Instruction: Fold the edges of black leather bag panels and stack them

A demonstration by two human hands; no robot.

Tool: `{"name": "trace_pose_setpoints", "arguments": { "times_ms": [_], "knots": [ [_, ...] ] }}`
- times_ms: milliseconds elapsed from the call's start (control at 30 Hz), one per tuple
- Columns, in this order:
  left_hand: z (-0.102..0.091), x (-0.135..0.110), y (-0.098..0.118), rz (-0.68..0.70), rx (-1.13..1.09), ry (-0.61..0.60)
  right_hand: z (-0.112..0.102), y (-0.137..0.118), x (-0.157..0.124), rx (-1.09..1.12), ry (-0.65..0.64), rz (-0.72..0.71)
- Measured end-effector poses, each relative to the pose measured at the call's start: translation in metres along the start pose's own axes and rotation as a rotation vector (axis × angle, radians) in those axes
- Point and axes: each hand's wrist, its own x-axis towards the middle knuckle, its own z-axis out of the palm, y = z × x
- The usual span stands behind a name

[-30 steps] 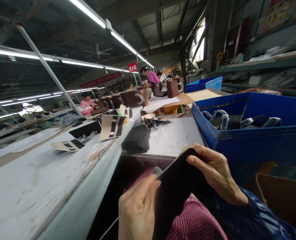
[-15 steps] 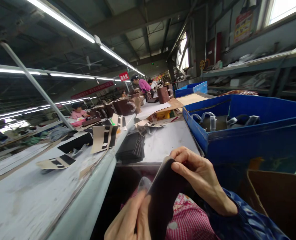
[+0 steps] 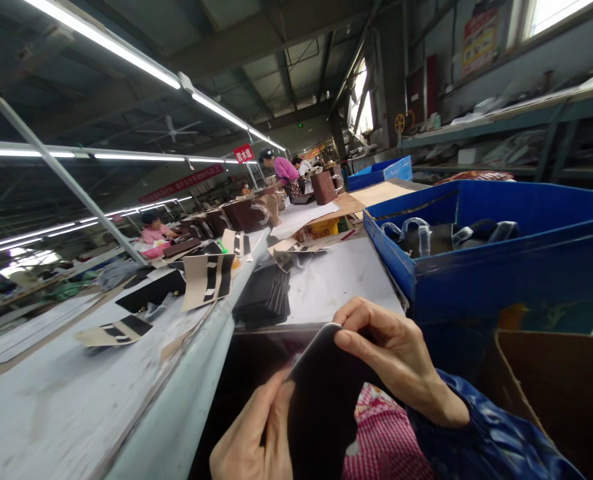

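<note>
Two hands, left hand and right hand, grip an unmarked dark panel.

You look down a long factory hall: fluorescent tube lights run across the upper left of the frame under a dark roof. A pale conveyor table fills the lower left. A bright window sits at upper centre, with metal shelving on the right wall.

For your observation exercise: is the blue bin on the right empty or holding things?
Holding things. Dark pieces with clear-wrapped handles lie inside the blue bin; how full, cannot tell.
</note>
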Motion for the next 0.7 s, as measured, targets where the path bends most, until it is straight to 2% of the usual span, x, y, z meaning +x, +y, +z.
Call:
{"name": "trace_pose_setpoints", "arguments": {
  "times_ms": [100,200,300,367,400,567,700],
  "knots": [
    [0.003,0.004,0.003,-0.164,-0.188,-0.047,-0.001,0.0,0.0,-0.057,-0.014,-0.095],
    [0.002,0.01,0.01,-0.312,-0.278,-0.147,-0.004,0.001,0.001,-0.047,-0.037,-0.153],
    [-0.001,0.016,0.017,-0.383,-0.344,-0.274,-0.006,0.002,0.003,-0.007,-0.078,-0.154],
    [0.0,0.016,0.02,-0.349,-0.339,-0.29,-0.006,0.002,0.003,0.003,-0.084,-0.13],
    [0.001,0.016,0.021,-0.305,-0.301,-0.251,-0.004,0.001,0.004,-0.005,-0.069,-0.116],
    [0.011,0.006,0.021,-0.038,0.007,0.059,0.005,-0.002,0.003,-0.113,0.04,-0.101],
    [0.015,0.002,0.021,0.027,0.119,0.096,0.009,-0.005,0.001,-0.124,0.055,-0.11]
  ]
}}
